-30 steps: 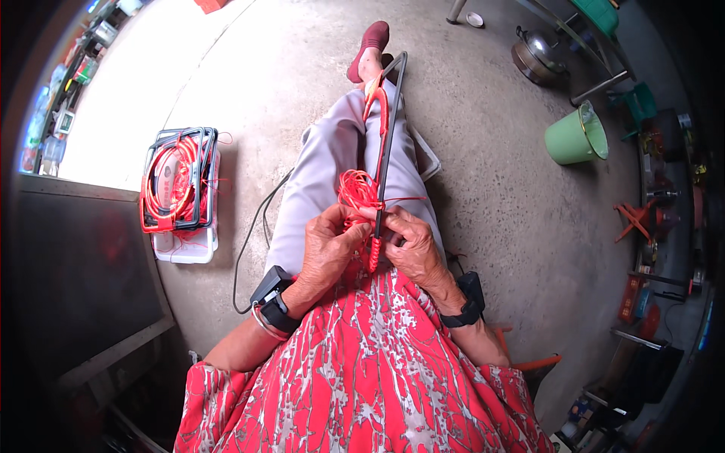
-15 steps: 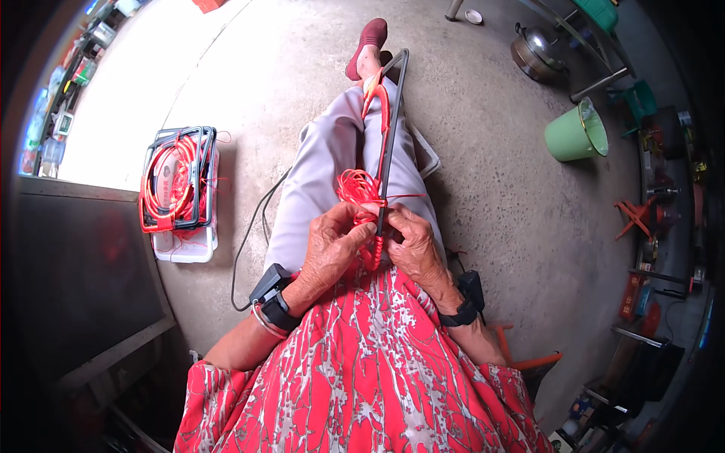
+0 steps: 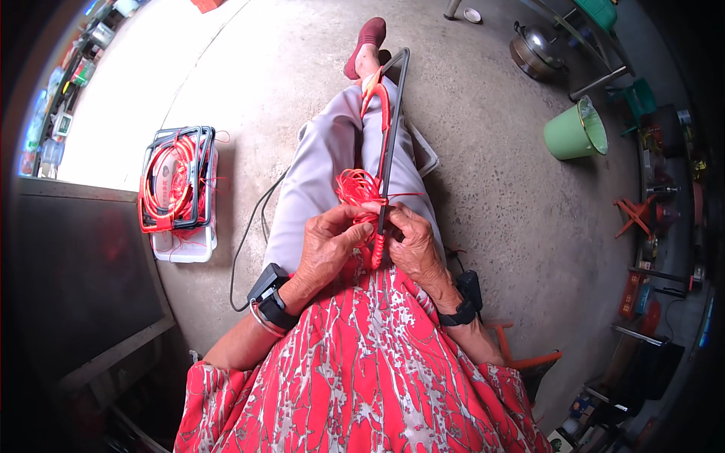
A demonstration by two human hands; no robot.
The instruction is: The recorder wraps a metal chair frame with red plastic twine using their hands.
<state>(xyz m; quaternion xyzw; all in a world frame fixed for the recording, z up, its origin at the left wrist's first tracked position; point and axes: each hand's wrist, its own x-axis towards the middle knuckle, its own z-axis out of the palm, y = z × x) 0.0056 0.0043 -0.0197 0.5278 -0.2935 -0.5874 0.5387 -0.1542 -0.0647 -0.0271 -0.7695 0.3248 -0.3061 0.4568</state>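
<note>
A dark, narrow frame lies lengthwise over my lap, its far corner near my foot. Red cord is wound in tight coils around its near end, and a loose bundle of red cord sits just beyond my fingers. My left hand is closed, thumb and fingers pinching the red cord left of the frame. From the right, my right hand closes on the frame where the cord crosses it; its fingertips are partly hidden. An orange-red curved strip hangs along the frame's far part.
On the floor at left, a white tray carries dark frames and red cord. A dark cabinet stands nearer. To the right are a green bin, a metal pot and a cluttered shelf.
My left thumb and fingers shift slightly at the cord, and the right fingers move a little along the frame. The frame stays almost in place.
</note>
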